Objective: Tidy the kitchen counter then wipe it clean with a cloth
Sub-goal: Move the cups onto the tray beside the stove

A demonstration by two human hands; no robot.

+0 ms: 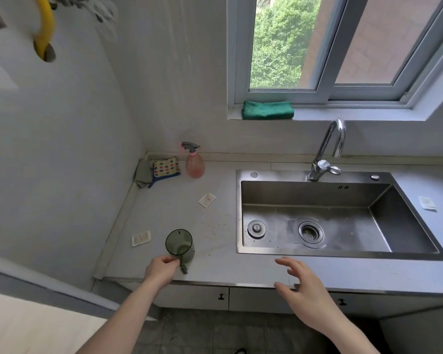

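The left hand (pixel 161 269) grips the green jug (pixel 180 245) by its handle on the counter (pixel 241 269); the right hand (pixel 302 284) hovers spread wide, holding nothing, just before the sink (pixel 241 213).

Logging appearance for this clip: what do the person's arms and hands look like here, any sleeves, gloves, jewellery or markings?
Both forearms are bare for as far as the head view shows them, with no sleeve edge in sight. The left hand and the right hand wear no gloves. No ring, watch, bracelet or bandage shows on either, and no markings are visible. Fingernail detail is too small to tell.
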